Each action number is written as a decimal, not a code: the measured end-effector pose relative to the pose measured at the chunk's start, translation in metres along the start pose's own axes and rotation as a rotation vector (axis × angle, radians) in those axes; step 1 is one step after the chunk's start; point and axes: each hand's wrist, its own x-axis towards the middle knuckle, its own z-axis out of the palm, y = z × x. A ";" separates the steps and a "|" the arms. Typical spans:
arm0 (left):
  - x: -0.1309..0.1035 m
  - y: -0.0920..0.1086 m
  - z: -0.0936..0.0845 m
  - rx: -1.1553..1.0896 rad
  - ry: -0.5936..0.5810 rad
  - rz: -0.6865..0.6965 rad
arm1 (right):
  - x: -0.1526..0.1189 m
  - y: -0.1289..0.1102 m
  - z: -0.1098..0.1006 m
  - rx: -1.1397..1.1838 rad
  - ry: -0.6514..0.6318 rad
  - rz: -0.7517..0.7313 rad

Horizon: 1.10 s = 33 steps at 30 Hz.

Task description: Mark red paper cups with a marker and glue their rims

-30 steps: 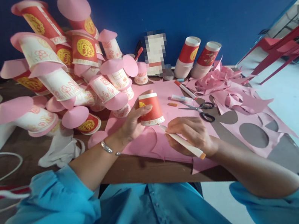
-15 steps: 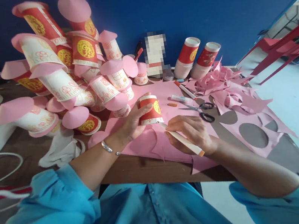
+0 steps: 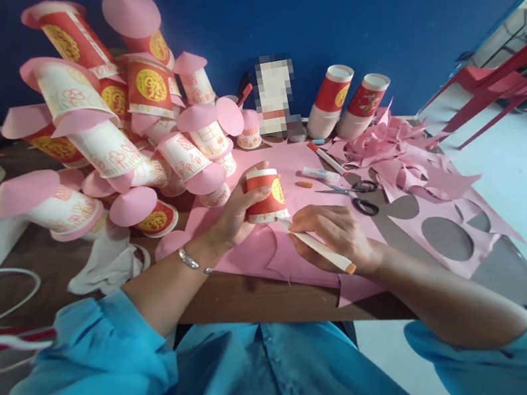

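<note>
- Gold medallion (image 3: 277,191) on the cup (image 3: 266,206) has swung from its left side to its right since the earliest frame; from my remote seat I read that as a turn in the grip.
- I have the cup base-up between the hands, long axis near upright, in the left hand (image 3: 237,219), the nearer one.
- I see that hand wrapped round its left side, thumb across the front.
- My view shows the right hand (image 3: 333,233) pinched on a pen (image 3: 326,253), slanting up-left to the cup's lower white band; whether the tip touches, I can't tell.
- I see pink paper (image 3: 252,253) beneath.
</note>
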 end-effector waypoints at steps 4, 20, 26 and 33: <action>0.001 0.001 0.001 -0.066 0.004 -0.002 | -0.001 0.002 -0.001 -0.037 -0.009 0.027; 0.000 0.003 0.003 -0.020 0.009 -0.012 | 0.000 -0.001 -0.003 0.006 -0.030 0.049; 0.001 0.002 0.003 -0.030 0.010 -0.014 | 0.000 -0.001 -0.002 -0.023 0.004 0.024; 0.002 0.001 0.004 -0.012 0.010 -0.022 | -0.001 -0.001 -0.002 -0.008 -0.026 0.029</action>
